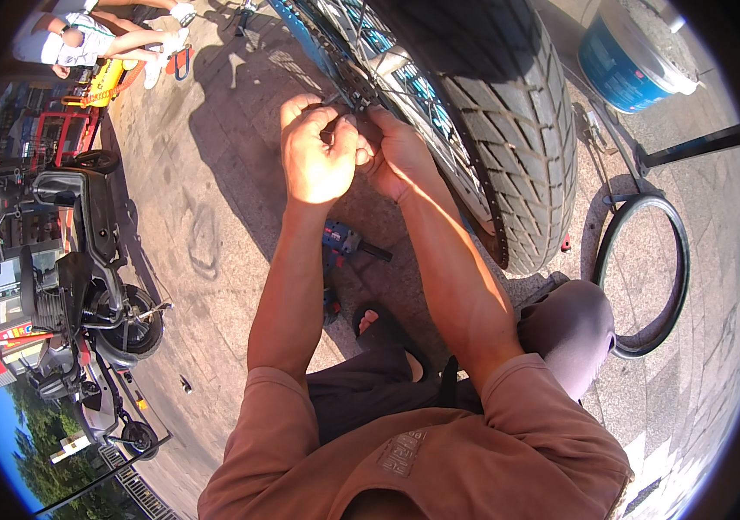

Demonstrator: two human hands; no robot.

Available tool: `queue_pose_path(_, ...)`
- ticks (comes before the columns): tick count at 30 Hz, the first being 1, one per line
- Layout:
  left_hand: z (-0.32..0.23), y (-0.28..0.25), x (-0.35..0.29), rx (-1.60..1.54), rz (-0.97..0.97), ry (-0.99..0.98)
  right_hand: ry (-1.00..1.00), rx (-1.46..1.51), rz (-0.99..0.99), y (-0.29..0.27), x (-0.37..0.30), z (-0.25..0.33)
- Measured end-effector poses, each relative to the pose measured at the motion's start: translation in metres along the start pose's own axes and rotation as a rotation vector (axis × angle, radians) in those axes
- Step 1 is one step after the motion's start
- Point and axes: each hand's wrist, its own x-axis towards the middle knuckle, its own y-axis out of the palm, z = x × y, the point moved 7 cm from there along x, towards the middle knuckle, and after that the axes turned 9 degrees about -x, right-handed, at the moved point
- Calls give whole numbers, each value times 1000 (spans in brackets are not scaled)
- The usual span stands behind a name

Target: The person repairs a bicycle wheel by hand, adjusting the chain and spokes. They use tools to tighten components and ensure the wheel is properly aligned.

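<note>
Both hands are close together at the side of a bicycle wheel with a wide, knobbly black tyre (522, 156). My left hand (316, 160) is closed, its fingers curled and its thumb side turned toward the right hand. Fingertips of my right hand (396, 152) pinch close to a dark part beside the chain (354, 87) and the blue frame (302, 35). What either hand holds is small and hidden by the fingers. Below the hands, a blue cordless power tool (338, 236) lies on the ground between my forearms.
To the right stand a blue-and-white bucket (626, 65) and a black ring-shaped tyre or tube (684, 251). A dark bar (695, 146) juts in nearby. Parked motorbikes (84, 251) line the left side. A seated person (97, 39) and a yellow object (108, 82) are at the far left.
</note>
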Motion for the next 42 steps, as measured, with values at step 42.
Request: queue_pose_path(42,17,-7,5,-94,-23,-42,-43,-137,-57,6,-4,5)
